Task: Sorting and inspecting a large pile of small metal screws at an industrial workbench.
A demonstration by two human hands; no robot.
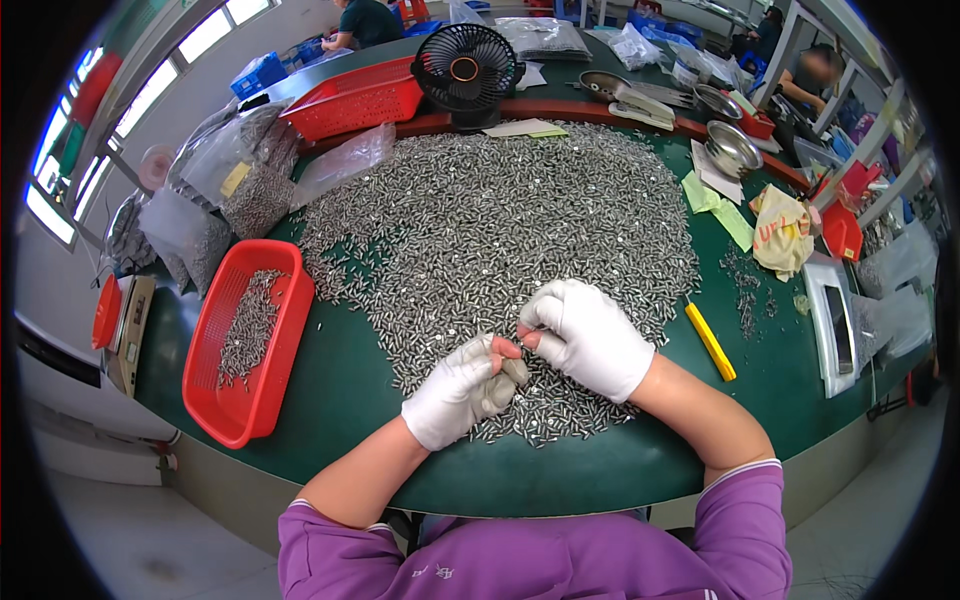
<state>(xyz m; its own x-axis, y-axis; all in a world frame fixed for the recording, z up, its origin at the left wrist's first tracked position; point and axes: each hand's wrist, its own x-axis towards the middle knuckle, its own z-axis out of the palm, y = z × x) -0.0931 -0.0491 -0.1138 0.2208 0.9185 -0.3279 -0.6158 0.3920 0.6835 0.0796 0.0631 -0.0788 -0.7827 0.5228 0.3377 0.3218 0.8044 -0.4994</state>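
Note:
A wide heap of small silvery metal pins (480,240) covers the middle of the green table. Over its near part, both my hands are close together, in white gloves with some fingertips bare. My left hand (462,392) has its fingers curled inward, the bare thumb and a fingertip near each other. Just to its right and slightly farther away, my right hand (588,338) is closed, thumb and forefinger pinched together toward the left one. Whatever lies between the fingers of either hand is too small or hidden to name.
At the left stands a red plastic basket (291,345) with some pins inside. Beyond it are filled clear bags (258,195). A black fan (466,75) stands at the back. A yellow-handled tool (711,343), metal bowls (734,148) and a crumpled yellow bag (782,232) lie to the right.

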